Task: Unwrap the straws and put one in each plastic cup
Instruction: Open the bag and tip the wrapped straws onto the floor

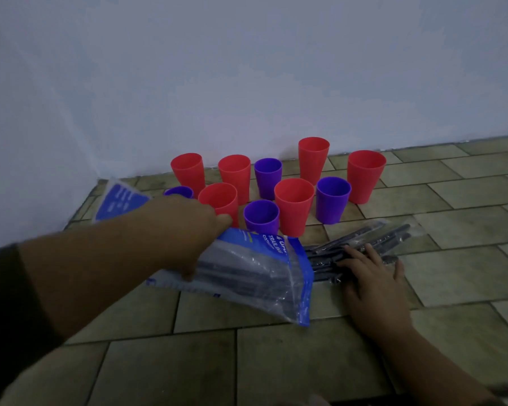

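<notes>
Several red cups (294, 206) and purple cups (332, 199) stand upright and empty in a cluster against the wall. My left hand (188, 232) grips a clear plastic bag with blue print (255, 276), lifted off the floor in front of the cups, with dark straws showing inside it. To the right a heap of dark wrapped straws (373, 235) lies on the tiles. My right hand (370, 273) rests flat on the near end of that heap, fingers straight.
A second blue and white plastic pack (121, 200) lies at the left by the wall, partly behind my left forearm. The white wall (247, 83) stands close behind the cups. Beige floor tiles (467, 273) stretch to the right and toward me.
</notes>
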